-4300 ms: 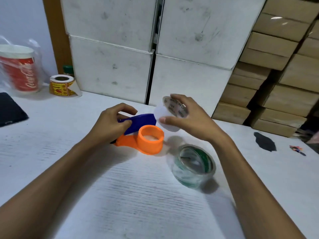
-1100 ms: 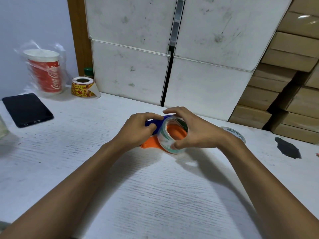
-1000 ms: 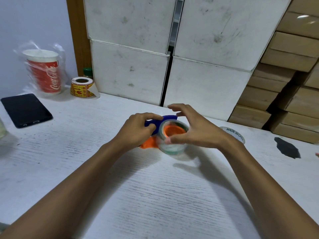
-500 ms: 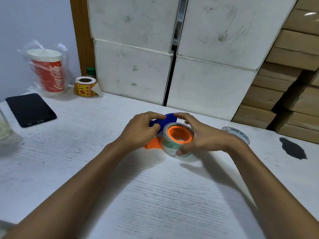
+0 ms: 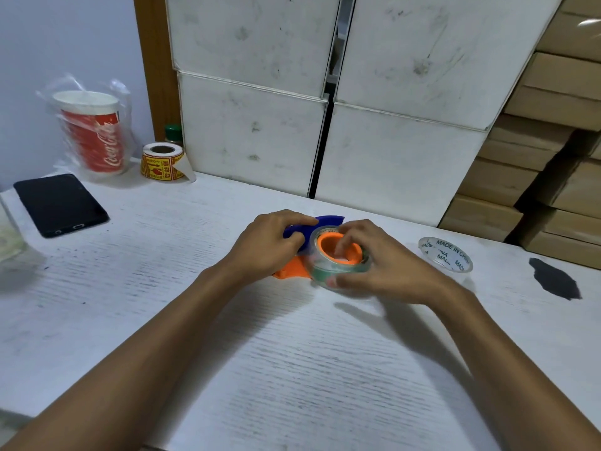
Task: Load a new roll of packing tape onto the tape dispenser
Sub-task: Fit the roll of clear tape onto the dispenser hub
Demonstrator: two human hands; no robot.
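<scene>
An orange and blue tape dispenser (image 5: 294,266) lies on the white table (image 5: 292,369), near its middle. A clear packing tape roll (image 5: 320,273) sits around the dispenser's orange hub (image 5: 325,244). My left hand (image 5: 266,247) grips the dispenser's blue and orange handle. My right hand (image 5: 380,263) wraps the roll, thumb at its near side and fingers over the hub's top.
An empty tape core (image 5: 445,254) printed "MADE IN CHINA" lies to the right, beside a black scrap (image 5: 554,283). A black phone (image 5: 60,203), a bagged Coca-Cola cup (image 5: 92,135) and a yellow label roll (image 5: 161,161) sit at the left. White boxes (image 5: 257,135) and cardboard boxes (image 5: 533,164) stand behind.
My right hand brought the clear roll over the orange hub and lowered it from tilted to flat. Its fingers moved over the hub's top. My left hand kept its hold.
</scene>
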